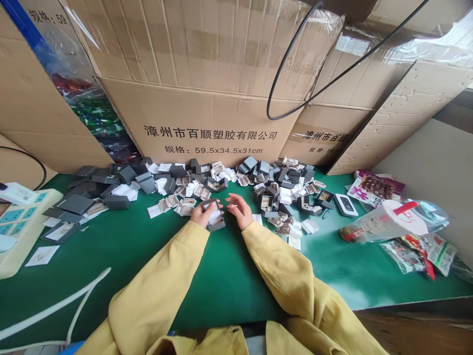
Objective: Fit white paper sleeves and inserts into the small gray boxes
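My left hand point(201, 215) is closed round a small dark grey jewellery box point(216, 222), which stands open with something white inside. Just to the right of the box, my right hand point(240, 210) has its fingers apart and curved, with nothing seen in it. Behind my hands lie beige box inserts point(186, 207) and white paper slips point(155, 210). Dark grey boxes point(77, 203) are heaped on the left. Another heap of small boxes point(283, 175), some open, lies on the right among more inserts and papers.
Large cardboard cartons point(207, 108) wall off the back of the green table point(221, 276). On the right are a drink cup point(384, 222), a white device point(346, 204) and snack packets point(424, 251). A power strip point(25, 227) and white cable point(55, 305) lie left. A black cable point(271, 93) hangs above.
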The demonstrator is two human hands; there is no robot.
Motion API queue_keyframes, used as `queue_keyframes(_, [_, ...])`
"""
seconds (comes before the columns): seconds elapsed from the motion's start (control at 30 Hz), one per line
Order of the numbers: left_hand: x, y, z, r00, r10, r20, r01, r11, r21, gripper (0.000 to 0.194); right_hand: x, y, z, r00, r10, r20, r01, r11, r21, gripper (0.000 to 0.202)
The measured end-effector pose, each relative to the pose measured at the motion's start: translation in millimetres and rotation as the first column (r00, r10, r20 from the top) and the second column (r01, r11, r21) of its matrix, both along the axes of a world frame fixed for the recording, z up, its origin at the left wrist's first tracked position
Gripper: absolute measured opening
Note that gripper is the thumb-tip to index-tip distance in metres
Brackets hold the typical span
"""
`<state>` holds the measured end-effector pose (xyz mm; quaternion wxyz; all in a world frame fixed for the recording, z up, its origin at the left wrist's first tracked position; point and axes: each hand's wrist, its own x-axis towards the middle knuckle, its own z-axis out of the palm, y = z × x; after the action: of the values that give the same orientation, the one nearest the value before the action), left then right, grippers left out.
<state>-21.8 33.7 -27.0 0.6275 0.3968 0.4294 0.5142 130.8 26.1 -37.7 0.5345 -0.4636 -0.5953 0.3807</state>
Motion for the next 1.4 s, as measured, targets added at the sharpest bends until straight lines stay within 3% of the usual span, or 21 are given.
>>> queue_keyframes(0.1, [-3,2,5.5,0.972,0.211,0.103,-0.207,0.977,-0.045,0.05,-7,8,-5.2,0.972,-0.172,0.158,0.175,0.984,-0.005,0.027])
queue_keyframes(0.17, [-3,5,9.3,0.927,0.345,0.146,-0.344,0.938,-0.031,0.047,-17,15,-3.2,0.916,-0.218,0.336,0.209,0.976,0.064,0.026])
queue_keyframes(0.33, [-3,16,6.9,0.803,0.561,0.203,-0.562,0.825,-0.057,0.036,-50,37,14.9,0.717,-0.127,0.686,0.09,0.992,0.089,0.025])
queue_keyframes(0.4, [-3,19,3.5,0.797,0.572,0.195,-0.569,0.819,-0.077,0.034,-57,45,19.8,0.613,-0.073,0.787,-0.003,0.995,0.095,0.026])
queue_keyframes(0.47, [-2,21,1.7,0.812,0.557,0.173,-0.552,0.83,-0.078,0.034,-60,52,21.3,0.558,-0.028,0.829,-0.086,0.992,0.092,0.024])
queue_keyframes(0.53, [-2,22,2.1,0.818,0.551,0.167,-0.55,0.833,-0.059,0.033,-59,56,20.3,0.605,0.012,0.796,-0.121,0.99,0.078,0.018])
queue_keyframes(0.57, [-1,21,3.0,0.818,0.548,0.174,-0.548,0.835,-0.052,0.033,-58,58,19.0,0.683,0.03,0.729,-0.109,0.992,0.062,0.014])
queue_keyframes(0.67, [-1,20,7.2,0.803,0.558,0.209,-0.559,0.827,-0.059,0.03,-57,59,13.2,0.926,0.01,0.378,0.004,0.999,-0.036,0.011])
queue_keyframes(0.73, [-1,19,10.3,0.792,0.569,0.219,-0.57,0.819,-0.069,0.028,-54,57,8.2,0.977,-0.027,0.212,0.053,0.992,-0.115,0.014])
queue_keyframes(0.83, [-1,14,14.4,0.847,0.485,0.22,-0.485,0.873,-0.057,0.028,-44,46,1.4,0.993,0.007,0.121,0.017,0.98,-0.198,0.017])
queue_keyframes(0.93, [0,6,16.7,0.942,0.248,0.227,-0.247,0.968,-0.03,0.037,-24,32,-0.8,0.999,0.047,0.022,-0.04,0.97,-0.241,0.022])
queue_keyframes(1.07, [4,-1,16.4,0.98,0.007,0.199,-0.003,1.0,-0.02,0.038,4,17,2.2,0.997,0.038,-0.07,-0.053,0.975,-0.218,0.033])
queue_keyframes(1.23, [19,5,12.0,0.982,0.012,0.19,-0.007,1.0,-0.027,0.04,17,9,3.6,0.992,0.033,-0.123,-0.053,0.985,-0.164,0.039])
queue_keyframes(1.4, [28,12,8.6,0.983,0.014,0.181,0.008,0.993,-0.119,0.04,20,12,0.8,0.986,-0.103,-0.129,0.089,0.99,-0.111,0.04])
